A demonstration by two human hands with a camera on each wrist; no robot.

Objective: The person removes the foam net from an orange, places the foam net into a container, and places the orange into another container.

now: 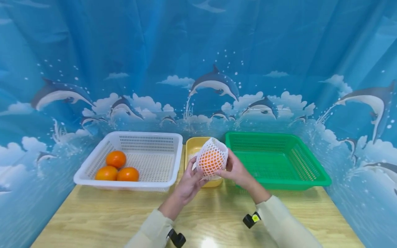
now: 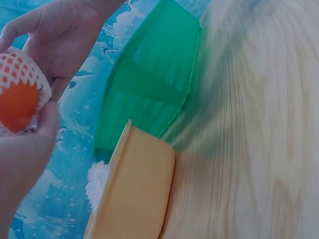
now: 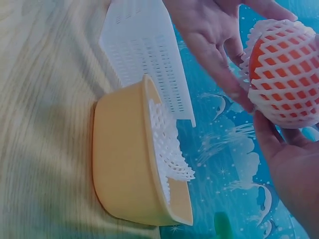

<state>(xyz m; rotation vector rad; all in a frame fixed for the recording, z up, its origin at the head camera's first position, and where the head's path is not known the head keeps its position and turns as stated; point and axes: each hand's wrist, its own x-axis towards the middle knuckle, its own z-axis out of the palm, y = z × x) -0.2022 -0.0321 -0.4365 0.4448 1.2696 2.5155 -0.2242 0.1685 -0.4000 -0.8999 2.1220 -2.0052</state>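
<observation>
An orange (image 1: pixel 211 162) wrapped in a white foam net (image 1: pixel 219 146) is held up between both hands, above the yellow basket (image 1: pixel 213 183). My left hand (image 1: pixel 188 183) grips it from the left and below, while my right hand (image 1: pixel 237 169) holds its right side with fingers and thumb. The net covers most of the fruit. From the left wrist, bare orange skin (image 2: pixel 19 107) shows below the net's edge. More white foam nets (image 3: pixel 167 142) lie in the yellow basket, standing up past its rim in the right wrist view.
At the left stands a white basket (image 1: pixel 173 162) with three oranges (image 1: pixel 116 159) in its left part. A green basket (image 1: pixel 263 162) stands at the right. All the baskets are on a wooden table (image 1: pixel 102 213), in front of a blue dolphin-print curtain (image 1: pixel 155 51).
</observation>
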